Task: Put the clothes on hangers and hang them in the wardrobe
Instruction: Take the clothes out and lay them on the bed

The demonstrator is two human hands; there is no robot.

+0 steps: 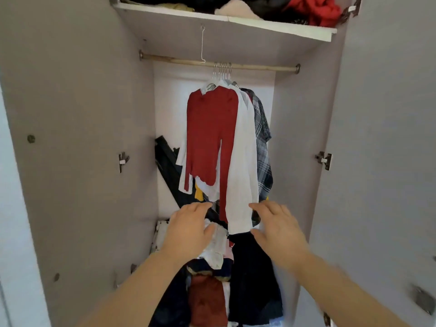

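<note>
Red top (pixel 210 128), white shirt (pixel 244 161) and plaid shirt (pixel 263 147) hang on wire hangers (pixel 221 72) from the rod (pixel 259 66) inside the wardrobe (pixel 295 138). Left hand (pixel 188 230) and right hand (pixel 278 227), fingers spread and holding nothing, flank the white shirt's hem, above a pile of clothes (pixel 212 286).

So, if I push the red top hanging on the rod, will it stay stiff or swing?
The red top would probably swing easily, because it hangs from a thin hanger hook on the rod. It looks floppy, since its sleeve dangles limp.
</note>
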